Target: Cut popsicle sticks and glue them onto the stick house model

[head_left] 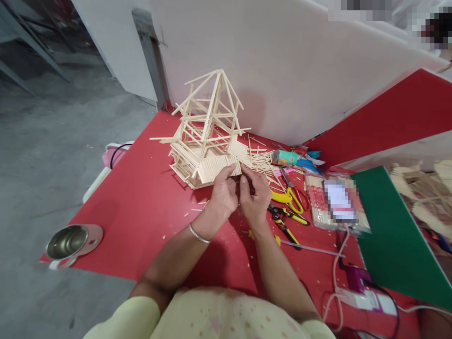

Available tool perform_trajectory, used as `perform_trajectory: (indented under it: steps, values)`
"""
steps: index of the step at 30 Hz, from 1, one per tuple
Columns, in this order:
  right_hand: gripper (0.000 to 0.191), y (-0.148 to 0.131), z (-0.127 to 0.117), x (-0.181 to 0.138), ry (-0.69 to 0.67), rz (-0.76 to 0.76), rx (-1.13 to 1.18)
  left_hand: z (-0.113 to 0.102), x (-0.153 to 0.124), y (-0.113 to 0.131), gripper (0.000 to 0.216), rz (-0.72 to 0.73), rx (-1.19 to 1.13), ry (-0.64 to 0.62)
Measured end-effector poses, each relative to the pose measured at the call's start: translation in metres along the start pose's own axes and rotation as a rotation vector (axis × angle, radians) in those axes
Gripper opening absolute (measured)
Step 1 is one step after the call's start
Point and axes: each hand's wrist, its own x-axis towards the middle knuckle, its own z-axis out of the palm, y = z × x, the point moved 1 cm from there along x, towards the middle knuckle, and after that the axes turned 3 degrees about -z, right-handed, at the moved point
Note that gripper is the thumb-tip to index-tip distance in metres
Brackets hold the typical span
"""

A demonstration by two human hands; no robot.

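A model house of thin wooden sticks [206, 129] stands on the red table [141, 207], with an open roof frame and a slatted front panel. My left hand [223, 193] pinches the lower edge of that slatted panel with curled fingers. A metal bangle sits on its wrist. My right hand [254, 197] is beside it, fingers closed in a pinch near the same edge; what it grips is too small to make out. A heap of loose sticks [263, 162] lies just behind my right hand.
Yellow-handled scissors [291, 195], pliers [286, 221] and a screwdriver [282, 241] lie right of my hands. A phone [339, 201] rests on a stick bundle, with cables and a power strip [367, 299]. A steel cup [67, 242] sits at the table's left corner. A green board [395, 235] is at right.
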Motion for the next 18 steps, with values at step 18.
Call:
perform_trajectory:
  steps: [18]
  values:
    - [0.039,0.003,0.0016,-0.0027,-0.041,-0.076,-0.145,0.0017,-0.0022,0.0017,0.012,-0.03,-0.008,0.035]
